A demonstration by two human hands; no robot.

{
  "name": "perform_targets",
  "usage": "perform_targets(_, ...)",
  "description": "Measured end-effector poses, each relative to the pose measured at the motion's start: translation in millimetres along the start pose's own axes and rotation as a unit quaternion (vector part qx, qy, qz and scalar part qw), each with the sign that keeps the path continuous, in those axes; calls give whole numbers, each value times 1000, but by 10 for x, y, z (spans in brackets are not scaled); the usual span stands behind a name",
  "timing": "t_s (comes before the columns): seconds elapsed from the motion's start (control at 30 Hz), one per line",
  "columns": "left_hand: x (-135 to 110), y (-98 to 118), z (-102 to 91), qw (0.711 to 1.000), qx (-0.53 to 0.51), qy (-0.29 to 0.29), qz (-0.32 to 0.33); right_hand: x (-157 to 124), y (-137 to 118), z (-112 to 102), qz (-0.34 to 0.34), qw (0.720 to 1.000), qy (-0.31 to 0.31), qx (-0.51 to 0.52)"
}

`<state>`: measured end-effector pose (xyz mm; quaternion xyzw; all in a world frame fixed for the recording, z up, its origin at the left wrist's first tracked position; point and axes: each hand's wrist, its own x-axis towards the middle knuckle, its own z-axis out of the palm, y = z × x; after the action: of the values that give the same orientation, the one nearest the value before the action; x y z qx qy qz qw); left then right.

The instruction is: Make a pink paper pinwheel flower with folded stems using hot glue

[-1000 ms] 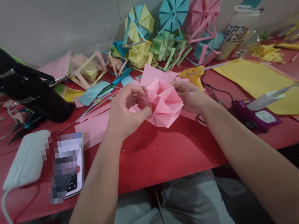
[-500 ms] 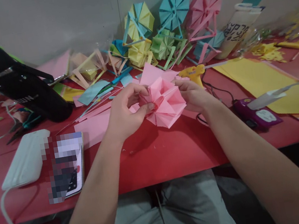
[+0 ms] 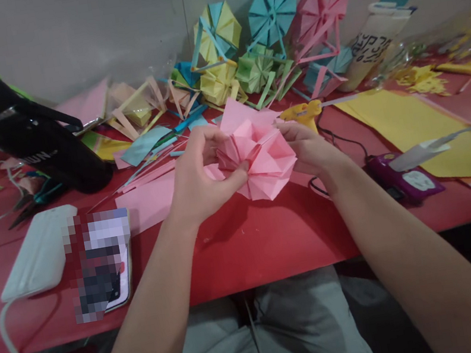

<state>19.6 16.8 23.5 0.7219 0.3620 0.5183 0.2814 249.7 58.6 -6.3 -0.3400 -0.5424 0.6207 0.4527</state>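
Observation:
A pink folded paper rosette point(image 3: 268, 168), pleated all round with a hollow at its top, is held up over the red table point(image 3: 231, 255). My left hand point(image 3: 202, 179) is closed on its left side, the thumb pressed against the folds near the middle and the fingers behind. On the right edge, my right hand point(image 3: 309, 146) pinches the paper; its fingertips are partly hidden behind the folds. Flat pink paper point(image 3: 152, 201) lies beneath and left of my hands. Just behind my right hand rests a yellow glue gun point(image 3: 303, 112).
Finished paper lanterns point(image 3: 273, 10) in several colours lean against the wall. A black bottle point(image 3: 38, 131), white power bank point(image 3: 40, 251) and phone point(image 3: 120, 280) stand or lie on the left. To the right are a purple power socket point(image 3: 408, 181) and yellow paper sheets point(image 3: 445, 135).
The rosette has opened a little wider and turned slightly between my hands. My left thumb has slid farther right over its folds. My right hand stays at the right edge.

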Motion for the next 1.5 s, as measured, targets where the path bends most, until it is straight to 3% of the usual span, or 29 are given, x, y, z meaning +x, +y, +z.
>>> perform_targets(0.33,-1,-36,-38,998,60,-26,13,-6,-9,-7,18,1000,8,-1)
perform_targets(0.63,-14,-85,-72,985,169,-12,41,13,0,-20,16,1000,11,-22)
perform_targets(0.97,-3,-120,-94,992,106,-57,23,2,-2,-26,18,999,14,-29)
perform_targets(1.5,-13,-137,-82,993,109,-46,12,3,9,-50,20,999,-4,-44)
